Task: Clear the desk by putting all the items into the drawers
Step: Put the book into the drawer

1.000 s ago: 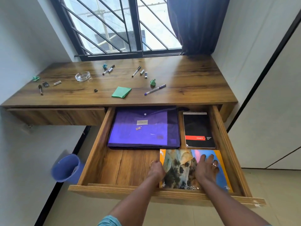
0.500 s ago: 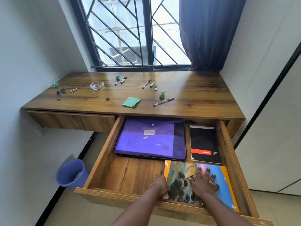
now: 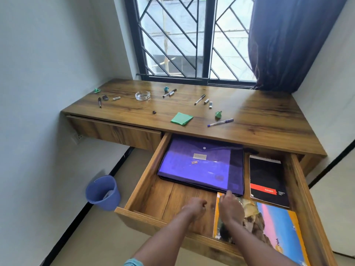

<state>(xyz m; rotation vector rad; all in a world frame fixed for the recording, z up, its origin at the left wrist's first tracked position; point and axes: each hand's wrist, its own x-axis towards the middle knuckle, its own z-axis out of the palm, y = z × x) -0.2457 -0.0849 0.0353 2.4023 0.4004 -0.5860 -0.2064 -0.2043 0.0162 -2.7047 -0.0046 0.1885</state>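
Desk (image 3: pixel 259 116) under barred window (image 3: pixel 192 35), purple pen (image 3: pixel 220 122) on top, drawer (image 3: pixel 147 169) open beneath, your left hand (image 3: pixel 195 207) fisted empty, right hand (image 3: pixel 230 210) on book (image 3: pixel 272 227), grip unclear.

The wooden desk (image 3: pixel 269 116) carries a glass ashtray (image 3: pixel 142 96), a green paper pad (image 3: pixel 182 118), a purple pen (image 3: pixel 220 122), several markers (image 3: pixel 199 99) and crumpled green scraps (image 3: pixel 218 114) scattered well apart.

Open drawer (image 3: pixel 148 169), lower centre: right hand (image 3: pixel 230 209) rests on picture book (image 3: pixel 274 223) upper-left corner; left hand (image 3: pixel 195 208) curled just beside, fingers empty.
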